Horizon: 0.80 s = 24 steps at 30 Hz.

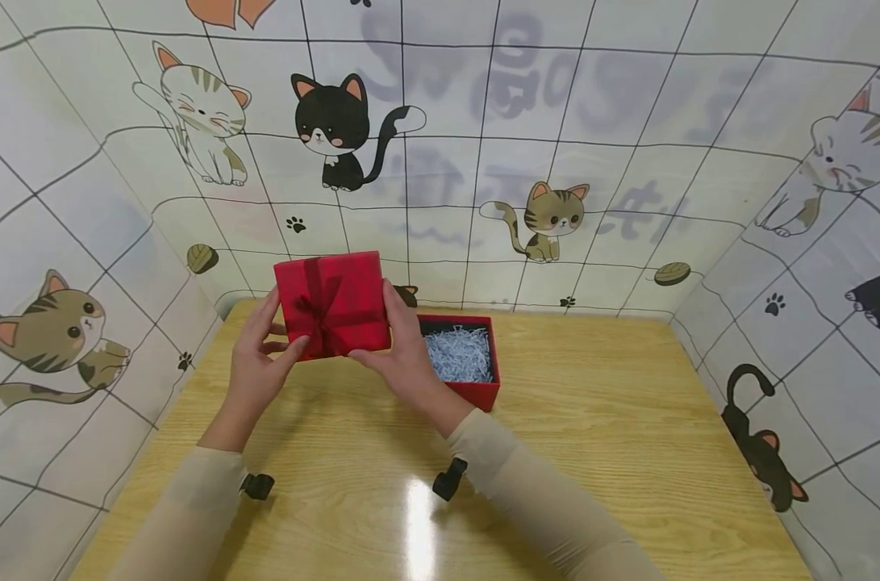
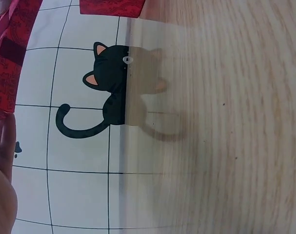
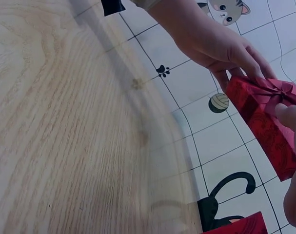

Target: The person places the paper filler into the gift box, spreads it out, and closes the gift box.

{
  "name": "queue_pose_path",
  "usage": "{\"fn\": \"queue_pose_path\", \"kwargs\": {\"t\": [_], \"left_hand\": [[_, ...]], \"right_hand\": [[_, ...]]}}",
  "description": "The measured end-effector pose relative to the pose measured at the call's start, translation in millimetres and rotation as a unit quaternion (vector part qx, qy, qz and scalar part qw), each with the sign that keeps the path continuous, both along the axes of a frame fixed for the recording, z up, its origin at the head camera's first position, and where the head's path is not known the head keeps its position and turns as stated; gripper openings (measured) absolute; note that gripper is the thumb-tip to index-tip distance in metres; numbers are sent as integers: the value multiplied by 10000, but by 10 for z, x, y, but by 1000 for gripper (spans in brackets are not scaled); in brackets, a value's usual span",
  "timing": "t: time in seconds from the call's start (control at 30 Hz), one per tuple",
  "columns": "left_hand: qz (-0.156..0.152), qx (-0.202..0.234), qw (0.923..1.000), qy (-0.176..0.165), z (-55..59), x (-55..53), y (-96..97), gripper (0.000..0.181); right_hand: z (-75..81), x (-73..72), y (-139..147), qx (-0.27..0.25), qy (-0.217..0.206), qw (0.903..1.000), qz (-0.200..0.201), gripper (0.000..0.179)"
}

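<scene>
A red gift box lid (image 1: 352, 303) with a dark red ribbon bow is held up above the table by both hands. On its left side the left hand (image 1: 260, 359) grips it, thumb on the front near the lower edge. The right hand (image 1: 406, 355) holds the right side and lower corner. Behind the right forearm stands the open red box (image 1: 477, 395), filled with pale shredded paper (image 1: 460, 355). Part of that box is hidden by the right hand. In the right wrist view the lid (image 3: 265, 131) shows its patterned side, with the left hand (image 3: 216, 48) at its far end.
The wooden table (image 1: 592, 420) runs back to a white wall sheet (image 1: 454, 186) printed with cartoon cats and grid lines. Similar sheets rise at the left and right. A black strap piece (image 1: 258, 486) sits at the left wrist, another (image 1: 450, 479) at the right.
</scene>
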<state>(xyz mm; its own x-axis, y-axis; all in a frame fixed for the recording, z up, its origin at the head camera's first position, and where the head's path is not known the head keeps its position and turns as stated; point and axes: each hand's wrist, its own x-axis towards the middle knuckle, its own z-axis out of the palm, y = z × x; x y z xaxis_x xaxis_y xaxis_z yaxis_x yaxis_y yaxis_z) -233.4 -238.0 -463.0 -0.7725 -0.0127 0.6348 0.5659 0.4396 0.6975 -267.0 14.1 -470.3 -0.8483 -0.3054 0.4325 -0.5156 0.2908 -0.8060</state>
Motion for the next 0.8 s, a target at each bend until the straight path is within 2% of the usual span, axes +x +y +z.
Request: {"fn": "queue_pose_path", "kwargs": {"t": [0.13, 0.3, 0.4, 0.5, 0.63, 0.8], "left_hand": [[-86, -20, 9996, -257, -69, -62, -42, 87], [-265, -113, 9981, -538, -194, -163, -132, 94], [-514, -287, 9969, -527, -235, -195, -171, 105], [-713, -670, 9946, -357, -253, -224, -180, 116], [-656, -1196, 9902, -296, -253, -260, -138, 124], [-561, -1432, 9870, -476, -253, -283, -1, 118]], "right_hand": [[-17, -28, 41, 225, -89, 9997, 95, 129], [-20, -49, 119, 534, 130, 9984, 97, 127], [-17, -73, 164, 510, 251, 9983, 97, 124], [-11, -98, 207, 396, 218, 9989, 110, 122], [-3, -108, 288, 253, 224, 9993, 138, 113], [-6, -95, 432, 111, 252, 9994, 193, 107]]}}
